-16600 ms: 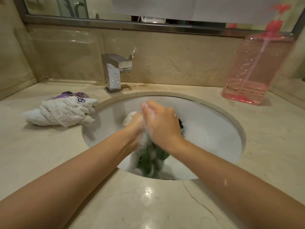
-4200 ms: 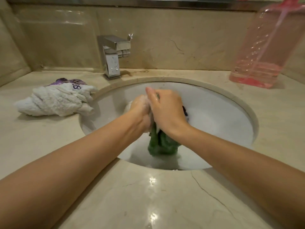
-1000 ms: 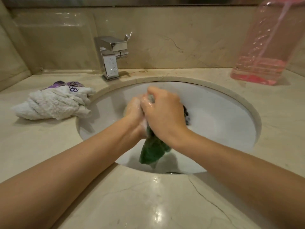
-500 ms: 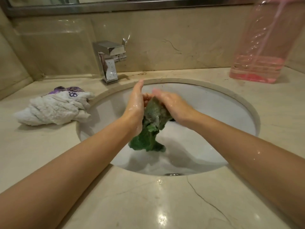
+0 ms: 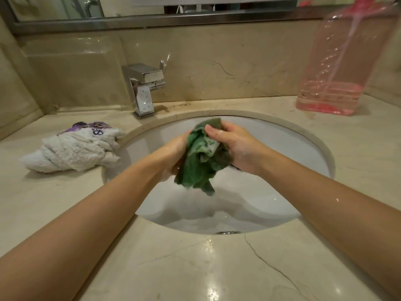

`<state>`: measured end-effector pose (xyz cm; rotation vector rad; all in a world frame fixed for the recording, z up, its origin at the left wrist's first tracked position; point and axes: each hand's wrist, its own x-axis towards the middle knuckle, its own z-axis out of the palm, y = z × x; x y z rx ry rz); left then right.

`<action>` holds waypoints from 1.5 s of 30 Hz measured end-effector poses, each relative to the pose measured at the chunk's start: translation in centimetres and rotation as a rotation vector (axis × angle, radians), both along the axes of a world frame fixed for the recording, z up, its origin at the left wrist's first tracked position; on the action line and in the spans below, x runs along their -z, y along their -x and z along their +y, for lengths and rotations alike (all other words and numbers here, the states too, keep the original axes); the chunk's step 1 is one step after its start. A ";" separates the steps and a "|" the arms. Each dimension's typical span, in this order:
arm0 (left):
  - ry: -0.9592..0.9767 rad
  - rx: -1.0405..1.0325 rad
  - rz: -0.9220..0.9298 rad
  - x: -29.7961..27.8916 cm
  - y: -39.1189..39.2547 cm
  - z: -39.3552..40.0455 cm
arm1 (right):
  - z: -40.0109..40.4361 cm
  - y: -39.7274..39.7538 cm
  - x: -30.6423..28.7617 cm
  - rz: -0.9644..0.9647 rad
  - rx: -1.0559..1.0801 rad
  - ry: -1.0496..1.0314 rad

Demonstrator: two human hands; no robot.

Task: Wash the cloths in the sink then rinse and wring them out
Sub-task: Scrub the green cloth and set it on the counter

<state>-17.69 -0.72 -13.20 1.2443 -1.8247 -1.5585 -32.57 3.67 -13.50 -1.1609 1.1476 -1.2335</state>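
Marble desk (image 5: 195,268) around the sink (image 5: 282,135): both hands, left hand (image 5: 173,157) and right hand (image 5: 234,146), now grip the green cloth (image 5: 199,161) raised above the basin (scrubbing paused), white cloth (image 5: 73,153) waiting at nine o'clock.

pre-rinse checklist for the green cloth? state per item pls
1. Both hands on cloth: ok. Left hand and right hand both grip the green cloth.
2. Cloth over the sink, so drips land in the basin: ok.
3. Faucet running for the rinse: not ok, no stream visible.
4. Path to the spout clear: ok, nothing between cloth and faucet.
5. Suds out of the cloth: cannot tell; foam remains at the basin bottom.
6. White cloth out of the way on the counter: ok.
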 end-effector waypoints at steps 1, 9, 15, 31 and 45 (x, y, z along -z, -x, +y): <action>-0.045 0.015 0.027 -0.2 0.1 0.2 | 0.0 0.1 -0.2 -0.063 0.017 0.016; -0.075 -0.056 0.196 -0.2 0.2 0.1 | 0.3 0.6 -0.3 0.432 0.172 0.328; -0.087 -0.205 0.360 0.0 0.6 0.6 | 1.2 -2.9 -0.3 0.796 0.406 0.664; -0.175 -0.420 0.443 -0.5 2.3 2.8 | 0.6 -4.5 -0.2 0.857 0.497 0.307; -0.314 -0.298 0.513 -1.3 1.8 4.3 | -1.6 -2.8 0.1 0.902 0.442 0.032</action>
